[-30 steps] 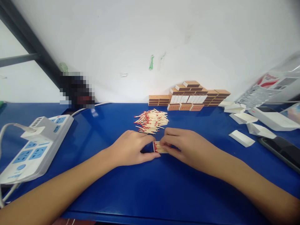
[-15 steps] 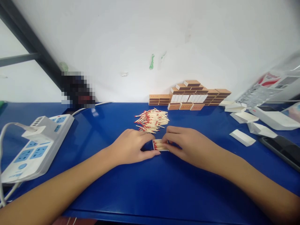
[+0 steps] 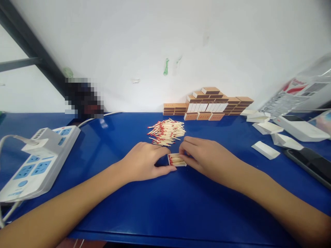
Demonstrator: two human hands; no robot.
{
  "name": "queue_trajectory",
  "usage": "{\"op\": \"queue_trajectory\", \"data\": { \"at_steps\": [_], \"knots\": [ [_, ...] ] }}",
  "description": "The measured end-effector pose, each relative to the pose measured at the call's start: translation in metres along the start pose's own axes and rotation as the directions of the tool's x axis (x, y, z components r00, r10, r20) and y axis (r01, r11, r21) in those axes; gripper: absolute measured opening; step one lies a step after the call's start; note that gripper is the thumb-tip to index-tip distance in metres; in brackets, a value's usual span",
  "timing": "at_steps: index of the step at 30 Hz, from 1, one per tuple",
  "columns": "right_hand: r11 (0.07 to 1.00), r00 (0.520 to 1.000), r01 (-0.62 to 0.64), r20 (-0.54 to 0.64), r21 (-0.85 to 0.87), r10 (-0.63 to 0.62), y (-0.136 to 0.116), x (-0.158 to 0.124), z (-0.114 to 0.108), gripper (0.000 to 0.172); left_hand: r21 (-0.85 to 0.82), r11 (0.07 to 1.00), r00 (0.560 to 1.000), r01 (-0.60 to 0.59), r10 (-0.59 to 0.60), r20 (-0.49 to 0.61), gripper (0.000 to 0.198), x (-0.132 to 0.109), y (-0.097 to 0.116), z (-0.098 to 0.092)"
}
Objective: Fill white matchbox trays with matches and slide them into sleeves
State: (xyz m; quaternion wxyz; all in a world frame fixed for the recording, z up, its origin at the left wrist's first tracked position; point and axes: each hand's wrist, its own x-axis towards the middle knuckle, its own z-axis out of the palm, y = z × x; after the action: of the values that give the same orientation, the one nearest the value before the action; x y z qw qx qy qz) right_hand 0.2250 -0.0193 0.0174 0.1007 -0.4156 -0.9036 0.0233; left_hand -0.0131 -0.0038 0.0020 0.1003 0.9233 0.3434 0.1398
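Note:
A small white matchbox tray (image 3: 176, 160) filled with red-tipped matches lies on the blue table (image 3: 165, 206) between my hands. My left hand (image 3: 144, 162) curls around the tray's left end, thumb and forefinger pinching it. My right hand (image 3: 204, 156) covers the tray's right end, fingers bent and pressing on the matches. Just beyond the hands lies a loose pile of matches (image 3: 166, 132).
Stacked brown and white matchboxes (image 3: 209, 103) line the wall at the back. White empty box trays (image 3: 266, 150) lie scattered at the right, beside a dark phone (image 3: 310, 162) and a white box (image 3: 300, 128). A white power strip (image 3: 38, 162) with cable sits at the left.
Both hands stay on the tray. The right fingers have shifted slightly over the matches, and the view has drifted a little.

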Motion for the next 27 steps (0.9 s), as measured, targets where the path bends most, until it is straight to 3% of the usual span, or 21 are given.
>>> {"op": "queue_trajectory", "data": {
  "at_steps": [7,11,16,19,22,27],
  "knots": [
    [0.999,1.0,0.021,0.002,0.025,-0.021,0.001,0.0,0.005,0.02,0.0,1.0,1.0,0.005,-0.005,-0.012,0.034,0.0,-0.002,-0.002],
    [0.995,0.993,0.046,-0.114,0.086,-0.036,0.005,-0.001,0.003,0.017,-0.02,1.0,0.998,0.009,-0.011,-0.057,0.036,0.001,-0.005,-0.002],
    [0.993,0.963,-0.03,-0.265,0.111,0.059,0.015,0.0,0.0,0.012,-0.086,0.996,0.998,-0.011,0.005,-0.065,0.033,0.0,-0.001,-0.001],
    [0.983,0.959,-0.071,-0.259,0.168,0.113,0.024,0.004,0.004,0.011,-0.074,0.997,0.995,-0.004,-0.003,-0.096,0.032,-0.001,0.003,0.0],
    [0.973,0.965,-0.085,-0.227,0.216,0.135,0.03,0.01,0.009,0.007,-0.084,0.996,0.999,-0.024,0.02,-0.047,0.033,-0.002,0.006,0.002],
    [0.969,0.965,-0.149,-0.185,0.195,0.186,0.033,0.021,0.016,0.004,-0.065,0.998,0.999,-0.014,0.01,-0.052,0.033,-0.002,0.004,0.002]
  ]
}}
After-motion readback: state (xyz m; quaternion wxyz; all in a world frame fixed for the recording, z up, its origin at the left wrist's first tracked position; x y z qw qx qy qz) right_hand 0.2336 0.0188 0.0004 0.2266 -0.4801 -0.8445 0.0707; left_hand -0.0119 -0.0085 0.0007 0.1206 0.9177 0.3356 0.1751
